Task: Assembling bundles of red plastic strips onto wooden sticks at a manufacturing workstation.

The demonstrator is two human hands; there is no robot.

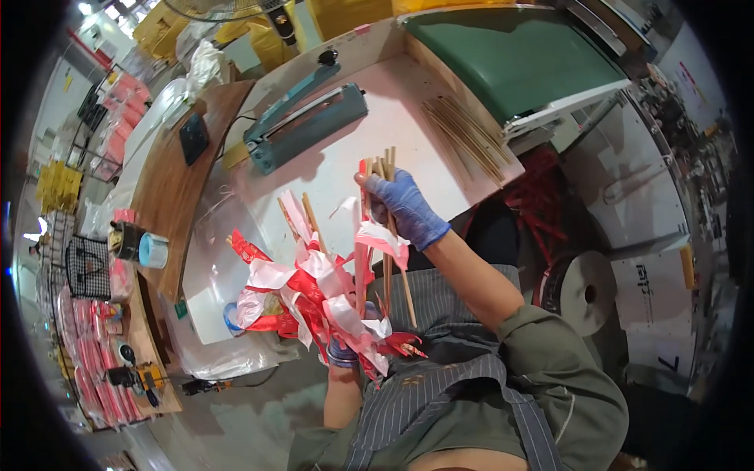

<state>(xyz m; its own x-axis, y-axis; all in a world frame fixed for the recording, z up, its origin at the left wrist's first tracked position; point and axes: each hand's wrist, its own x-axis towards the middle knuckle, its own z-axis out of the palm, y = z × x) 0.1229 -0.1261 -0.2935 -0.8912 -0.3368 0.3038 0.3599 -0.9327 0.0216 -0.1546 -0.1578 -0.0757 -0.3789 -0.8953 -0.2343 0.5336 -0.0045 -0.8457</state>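
Note:
My right hand (pixel 410 208), in a blue knit glove, is closed around several thin wooden sticks (pixel 407 286) held upright above my lap. A red and white strip runs along them under my fingers. To the left, a loose bundle of crumpled red and white strips (pixel 326 279) spreads out, with stick ends poking from it. My left hand (pixel 343 355) is under this bundle; only part of its blue glove shows, and the strips cover the fingers. The bundle is held up in front of my striped apron (pixel 440 286).
A teal bar sealer (pixel 310 125) stands on the white worktop (pixel 322 174). More thin sticks (pixel 467 137) lie by its right edge, beside a green-topped surface (pixel 510 63). At left, a blue tape roll (pixel 153 250) and a dark phone-like slab (pixel 193 139) rest around a wooden board (pixel 169 184).

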